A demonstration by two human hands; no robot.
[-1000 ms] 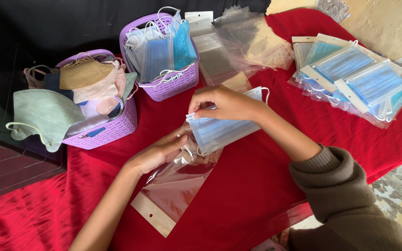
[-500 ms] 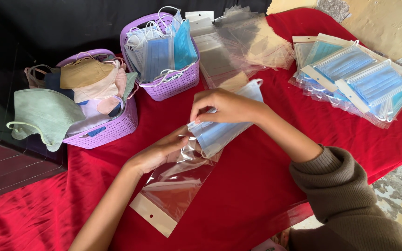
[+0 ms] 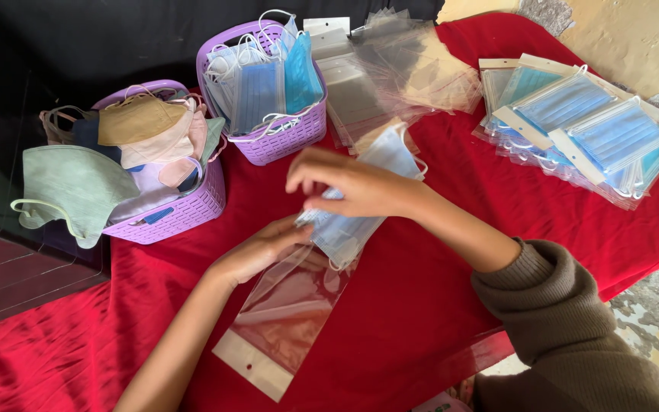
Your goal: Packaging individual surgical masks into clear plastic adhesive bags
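Over the red cloth [image 3: 451,305] — both hands feed masks [image 3: 360,221] into a clear bag [image 3: 287,313].

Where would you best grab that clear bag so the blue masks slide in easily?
Probably at the clear bag's open mouth, from the left, where the left hand already is. The mouth faces the blue masks in the right hand; the white header end is closed.
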